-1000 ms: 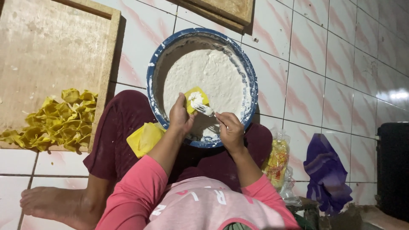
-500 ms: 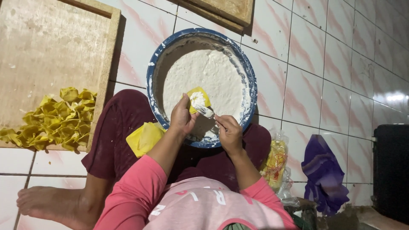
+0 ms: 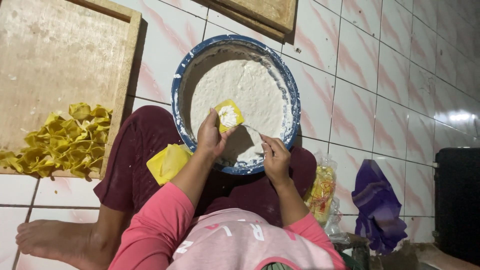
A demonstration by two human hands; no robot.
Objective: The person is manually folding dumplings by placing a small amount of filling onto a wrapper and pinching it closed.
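A small yellow wrapper square point(image 3: 228, 114) with a dab of white filling on it lies flat on the left hand point(image 3: 212, 136), whose fingers are loosely curled under it, above the near side of a blue-rimmed bowl point(image 3: 176, 95) of white paste. Just beside it, the right hand point(image 3: 275, 158) has its fingers pinched shut on a thin utensil point(image 3: 251, 128). A stack of yellow wrappers point(image 3: 167, 162) rests on the person's maroon-clad lap. To the left, folded yellow pieces point(image 3: 57, 141) pile on a wooden board point(image 3: 55, 55) on the tiled floor point(image 3: 380, 90). A purple cloth point(image 3: 378, 205) lies to the right.
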